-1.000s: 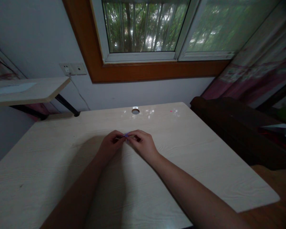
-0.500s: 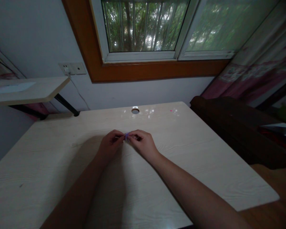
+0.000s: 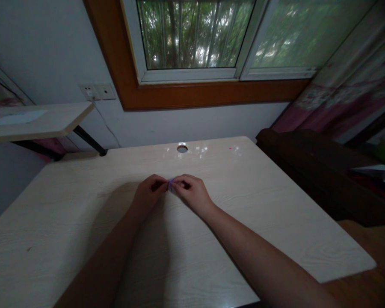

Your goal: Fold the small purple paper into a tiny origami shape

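My left hand (image 3: 150, 191) and my right hand (image 3: 191, 192) meet over the middle of a pale wooden desk (image 3: 83, 222). Both are closed in a pinch, fingertips touching. Between them sits a tiny purple object (image 3: 170, 183), too small to name. Each hand grips one side of it just above the desk top. Most of the object is hidden by my fingers.
A round cable hole (image 3: 182, 149) lies near the desk's far edge, under a window (image 3: 192, 38). A small side table (image 3: 35, 119) stands at the left by a wall socket (image 3: 98, 91). Dark wooden furniture (image 3: 321, 171) and a curtain (image 3: 346, 85) flank the right.
My fingertips have drawn slightly closer together around the purple object; the thin pale end seen a second ago at the left fingers no longer shows. The arms have barely moved.
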Tool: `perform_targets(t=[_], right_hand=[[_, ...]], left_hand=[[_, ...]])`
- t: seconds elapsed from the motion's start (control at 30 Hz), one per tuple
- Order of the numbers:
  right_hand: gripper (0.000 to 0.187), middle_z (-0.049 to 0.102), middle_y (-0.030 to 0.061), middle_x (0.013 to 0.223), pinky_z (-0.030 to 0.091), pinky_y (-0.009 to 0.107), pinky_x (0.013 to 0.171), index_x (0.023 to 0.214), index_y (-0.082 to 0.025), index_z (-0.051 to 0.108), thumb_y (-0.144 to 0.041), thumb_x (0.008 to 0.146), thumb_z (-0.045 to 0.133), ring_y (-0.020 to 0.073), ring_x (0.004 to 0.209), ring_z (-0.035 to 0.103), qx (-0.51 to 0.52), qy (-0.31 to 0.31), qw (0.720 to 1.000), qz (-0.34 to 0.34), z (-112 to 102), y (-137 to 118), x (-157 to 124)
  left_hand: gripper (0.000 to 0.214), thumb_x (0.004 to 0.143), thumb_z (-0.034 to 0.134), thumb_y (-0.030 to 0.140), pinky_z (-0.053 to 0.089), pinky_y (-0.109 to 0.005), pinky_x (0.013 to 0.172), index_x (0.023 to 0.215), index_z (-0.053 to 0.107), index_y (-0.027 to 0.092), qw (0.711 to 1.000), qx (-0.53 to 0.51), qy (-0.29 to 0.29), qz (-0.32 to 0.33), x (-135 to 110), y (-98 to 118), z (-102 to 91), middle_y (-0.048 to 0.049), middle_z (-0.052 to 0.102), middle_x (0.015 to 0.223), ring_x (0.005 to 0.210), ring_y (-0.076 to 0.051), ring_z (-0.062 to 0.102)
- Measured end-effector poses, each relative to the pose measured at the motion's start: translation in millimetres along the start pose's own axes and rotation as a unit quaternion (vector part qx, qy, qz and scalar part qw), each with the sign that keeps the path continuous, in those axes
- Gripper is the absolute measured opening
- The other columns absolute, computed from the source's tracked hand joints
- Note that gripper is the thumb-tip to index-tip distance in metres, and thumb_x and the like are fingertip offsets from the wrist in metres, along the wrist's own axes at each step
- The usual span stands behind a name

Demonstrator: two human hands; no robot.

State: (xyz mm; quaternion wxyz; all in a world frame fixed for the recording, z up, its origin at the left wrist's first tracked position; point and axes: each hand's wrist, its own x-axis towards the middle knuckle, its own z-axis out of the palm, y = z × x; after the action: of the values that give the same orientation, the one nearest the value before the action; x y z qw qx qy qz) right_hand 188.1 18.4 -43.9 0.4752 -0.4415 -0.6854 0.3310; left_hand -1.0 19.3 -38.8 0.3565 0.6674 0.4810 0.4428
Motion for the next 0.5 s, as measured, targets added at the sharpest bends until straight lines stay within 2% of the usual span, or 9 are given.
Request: perform_targets(t=[0.27,0.5], right_hand=[[0.011,0.065,0.0012,0.073,0.043,0.024,0.062,0.090,-0.022,0.075,-0.028,0.086,0.068,0.0130,0.065,0.057,-0.023,-0.009,1.000,-0.016,-2.2,-5.2,0.8],[0.011,0.067,0.0012,0.075,0.043,0.024,0.064,0.091,-0.022,0.075,-0.028,0.088,0.066,0.0127,0.066,0.057,-0.046,-0.023,0.998,-0.036,-3.3,-6.6,1.1]], left_hand=[[0.016,0.084,0.068,0.037,0.052,-0.028,0.072,0.088,0.068,0.021,1.000,-0.008,-0.002,0.009,1.2,-7.1,0.1,-0.0028,0.068,0.082,0.077,-0.017,0.064],[0.017,0.086,0.065,0.037,0.052,-0.028,0.070,0.086,0.069,0.020,1.000,0.006,-0.007,0.022,0.9,-5.0,-0.6,-0.0030,0.067,0.080,0.075,-0.016,0.063]])
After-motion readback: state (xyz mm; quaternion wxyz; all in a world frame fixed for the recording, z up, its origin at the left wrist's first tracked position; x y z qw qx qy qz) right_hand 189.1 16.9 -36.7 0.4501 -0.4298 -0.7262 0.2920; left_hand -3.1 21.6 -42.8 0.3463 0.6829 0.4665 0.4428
